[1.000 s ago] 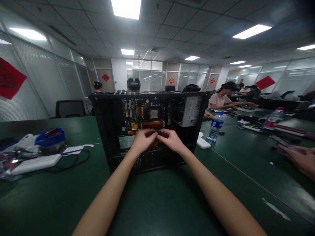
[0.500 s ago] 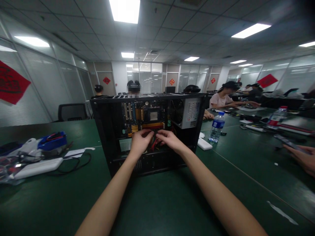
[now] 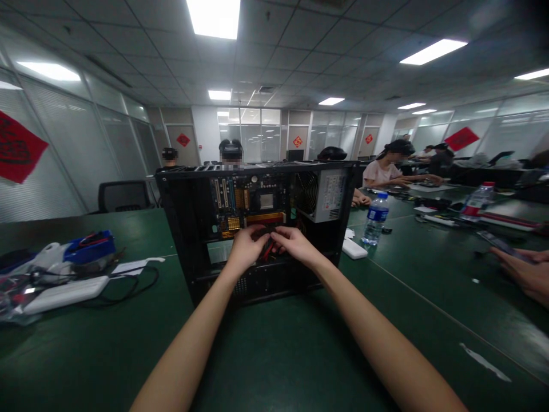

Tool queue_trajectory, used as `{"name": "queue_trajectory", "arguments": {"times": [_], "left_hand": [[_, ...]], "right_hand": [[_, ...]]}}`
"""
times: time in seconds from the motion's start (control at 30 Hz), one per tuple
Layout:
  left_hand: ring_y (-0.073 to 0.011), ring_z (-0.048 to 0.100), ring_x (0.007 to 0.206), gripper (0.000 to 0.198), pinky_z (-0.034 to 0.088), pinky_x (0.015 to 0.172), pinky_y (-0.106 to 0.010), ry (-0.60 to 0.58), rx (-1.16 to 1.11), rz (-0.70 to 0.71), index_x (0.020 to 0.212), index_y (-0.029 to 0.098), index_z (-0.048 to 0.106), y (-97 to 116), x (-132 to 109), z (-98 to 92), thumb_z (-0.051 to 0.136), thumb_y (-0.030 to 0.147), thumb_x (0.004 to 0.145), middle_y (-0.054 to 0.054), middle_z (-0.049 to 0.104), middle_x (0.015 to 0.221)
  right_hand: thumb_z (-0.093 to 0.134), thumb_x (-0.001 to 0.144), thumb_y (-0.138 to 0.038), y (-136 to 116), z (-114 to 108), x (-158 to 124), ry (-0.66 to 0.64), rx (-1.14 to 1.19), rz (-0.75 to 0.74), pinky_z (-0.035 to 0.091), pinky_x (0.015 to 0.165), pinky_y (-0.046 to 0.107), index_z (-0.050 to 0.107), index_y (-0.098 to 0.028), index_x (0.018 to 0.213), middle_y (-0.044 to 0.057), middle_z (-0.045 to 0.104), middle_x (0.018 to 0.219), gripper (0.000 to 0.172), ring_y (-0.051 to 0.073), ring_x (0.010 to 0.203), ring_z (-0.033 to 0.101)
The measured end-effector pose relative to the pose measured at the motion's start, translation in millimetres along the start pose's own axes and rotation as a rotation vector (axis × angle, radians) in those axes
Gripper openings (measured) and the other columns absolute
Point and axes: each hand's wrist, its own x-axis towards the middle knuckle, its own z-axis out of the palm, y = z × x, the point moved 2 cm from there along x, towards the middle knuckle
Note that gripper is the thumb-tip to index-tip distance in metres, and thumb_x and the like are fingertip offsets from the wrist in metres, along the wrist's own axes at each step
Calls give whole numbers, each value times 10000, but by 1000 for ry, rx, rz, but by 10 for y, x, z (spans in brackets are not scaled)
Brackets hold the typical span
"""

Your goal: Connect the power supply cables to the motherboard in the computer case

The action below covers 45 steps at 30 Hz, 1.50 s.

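Note:
An open black computer case (image 3: 180, 229) stands on the green table (image 3: 278, 355) in front of me, its motherboard (image 3: 240, 206) and power supply (image 3: 328, 194) showing. Both my hands reach into its lower middle. My left hand (image 3: 244, 249) and my right hand (image 3: 294, 243) meet with fingers curled around red and dark cables (image 3: 269, 249) just under the motherboard. What exactly the fingers pinch is hidden behind the hands.
A water bottle (image 3: 375, 218) and a white block (image 3: 354, 249) stand right of the case. At the left lie a white keyboard (image 3: 64, 293), a black cord (image 3: 132, 283) and a blue object (image 3: 88, 247). Another person's hand (image 3: 525, 274) holds a phone at the right edge. More people sit behind.
My hands stay in the same place inside the case, fingers shifting slightly on the cables. The view has drifted a little.

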Motion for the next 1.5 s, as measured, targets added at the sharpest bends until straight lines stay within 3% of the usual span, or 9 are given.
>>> {"name": "queue_trajectory", "arguments": {"times": [0.17, 0.3, 0.47, 0.57, 0.7, 0.9, 1.1, 1.5], "left_hand": [[-217, 699, 977, 216, 535, 890, -323, 9, 118, 25, 1063, 158, 709, 28, -4, 7, 620, 227, 879, -97, 751, 1069], [-230, 697, 1010, 299, 529, 886, -325, 5, 294, -19, 1148, 175, 688, 41, -41, -11, 561, 341, 933, -116, 739, 1109], [-346, 704, 959, 291, 525, 830, -422, -83, 632, -215, 862, 155, 740, -5, -118, -100, 566, 386, 894, -213, 733, 938], [-359, 707, 955, 315, 529, 807, -413, -196, 717, -306, 849, 139, 739, -43, -99, -118, 556, 392, 887, -231, 732, 962], [-324, 702, 1007, 462, 521, 832, -383, -283, 722, -309, 997, 152, 738, -59, -47, -104, 358, 416, 979, -214, 727, 1075], [-284, 703, 956, 402, 500, 760, -329, -403, 681, -253, 986, 200, 750, -164, -16, -32, 433, 444, 947, -145, 746, 1039], [-254, 693, 884, 358, 469, 699, -301, -449, 640, -211, 950, 191, 745, -254, 36, 35, 425, 349, 932, -131, 749, 1004], [-243, 682, 826, 396, 445, 672, -296, -417, 576, -187, 943, 190, 744, -256, -21, -8, 419, 417, 949, -116, 749, 926]], "right_hand": [[669, 809, -547, -10, 33, 12, 40, -12, -19, 423, 513, 219, 664, -170, 933, 13, 648, 769, 397, 127, 608, 631], [770, 730, -527, -53, -52, 71, 155, 61, 99, 412, 496, 218, 664, -173, 842, 19, 658, 751, 386, 134, 594, 626], [709, 855, -460, -46, -159, 138, 270, 118, 201, 421, 502, 193, 638, -177, 878, 27, 674, 790, 293, 112, 612, 622], [646, 933, -359, 39, -104, 173, 243, 136, 349, 411, 482, 175, 628, -160, 878, 39, 687, 808, 207, 94, 581, 621], [550, 997, -247, 152, -59, 258, 189, 156, 587, 404, 475, 186, 599, -142, 853, 27, 671, 752, 185, 90, 534, 612], [485, 1037, -262, 234, -113, 351, 133, 196, 799, 396, 504, 211, 543, -148, 804, -22, 588, 641, 265, 84, 500, 565], [446, 1047, -264, 286, -49, 393, 125, 219, 844, 385, 537, 212, 537, -156, 813, -26, 558, 623, 274, 83, 525, 528], [423, 1054, -255, 242, -38, 380, 132, 249, 833, 361, 555, 224, 537, -161, 834, -32, 537, 620, 265, 88, 537, 500]]}}
